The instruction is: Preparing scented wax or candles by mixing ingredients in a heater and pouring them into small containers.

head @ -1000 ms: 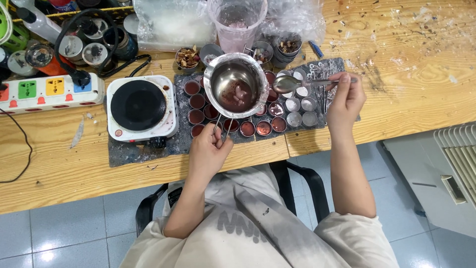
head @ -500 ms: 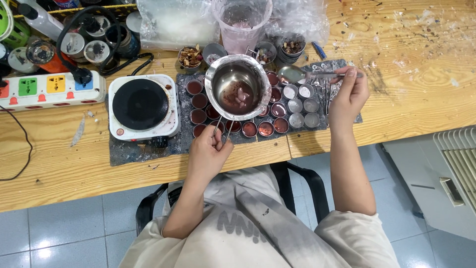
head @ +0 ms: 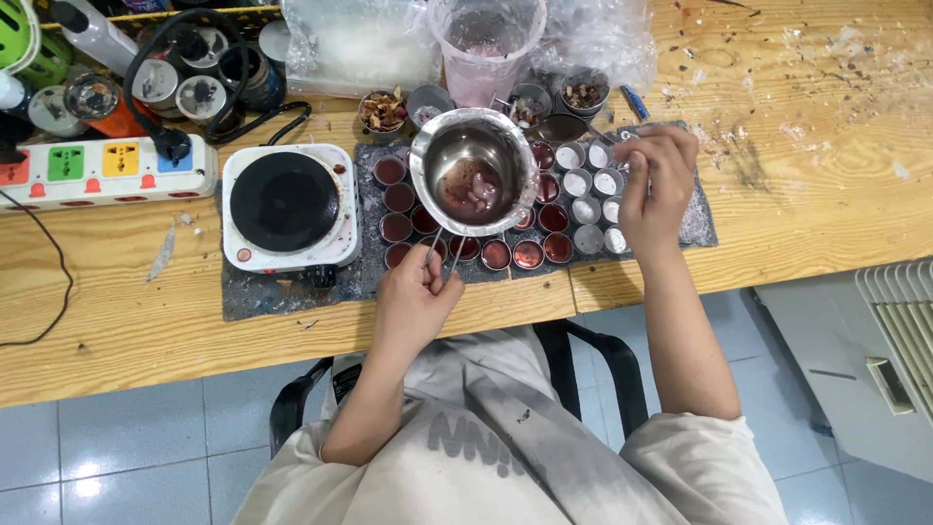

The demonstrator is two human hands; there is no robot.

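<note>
Holding the little steel melting pot (head: 473, 172) up by its wire handle, I'm pinching that handle between thumb and fingers of my left hand (head: 416, 297), so the pot is hanging over the rows of small round tins (head: 465, 226) on the dark mat (head: 292, 287). My right hand (head: 653, 185) is curling around a metal spoon (head: 567, 127), fingers closed on the stem, with the bowl of the spoon pointing back toward the cluster of jars behind the tins. There's a shallow puddle of reddish-brown melt with a few pale lumps sitting in the bottom of the pot. The tins under and left of the pot are looking filled with dark red stuff, while the ones nearer my right hand are showing white or silvery insides. Just left of the mat's tins is the white hotplate (head: 289, 206) with its black disc, and beyond that a white power strip (head: 107, 167) with coloured sockets. What's worrying me: I'm only gripping a thin wire handle, so the pot could be tipping sideways and slopping melt over tins that are already full, or onto the mat. My right wrist is also hovering right over the open tins, so a sloppy move could be knocking a few over.
</note>
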